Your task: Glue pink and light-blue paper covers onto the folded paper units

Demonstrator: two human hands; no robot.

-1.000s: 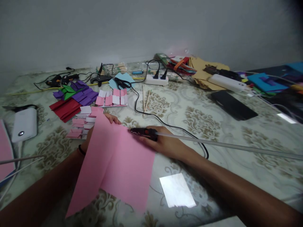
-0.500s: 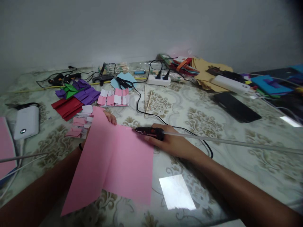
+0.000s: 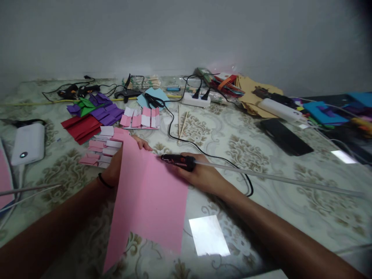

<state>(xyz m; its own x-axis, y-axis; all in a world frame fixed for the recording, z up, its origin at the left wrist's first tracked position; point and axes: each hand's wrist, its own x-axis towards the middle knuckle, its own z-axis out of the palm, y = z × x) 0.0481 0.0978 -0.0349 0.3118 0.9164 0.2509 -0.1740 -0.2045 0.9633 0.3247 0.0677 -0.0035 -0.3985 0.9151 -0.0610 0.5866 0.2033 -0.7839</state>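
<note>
A folded sheet of pink paper [image 3: 158, 205] stands half open in front of me, its left flap raised and its right part flat on the table. My left hand [image 3: 115, 166] is behind the raised flap, fingers closed on the sheet near its top edge; the palm is partly hidden. In my right hand [image 3: 200, 174] is a black glue gun [image 3: 178, 162], its tip at the top edge of the pink paper. A long translucent glue stick [image 3: 261, 177] sticks out from the gun's back.
Pink-and-white folded paper strips [image 3: 93, 149] lie beside my left hand. Farther back are red folded paper [image 3: 81, 128], wooden sticks [image 3: 183, 124] and a white power strip [image 3: 195, 100]. A black phone [image 3: 286, 135] lies right, a white power bank [image 3: 28, 144] left. The gun's black cord [image 3: 209, 155] crosses the table.
The glue gun's tip has moved left along the paper's top edge. The raised pink flap has swung to the right and now stands steeper, showing more of my left hand. The view has shifted slightly.
</note>
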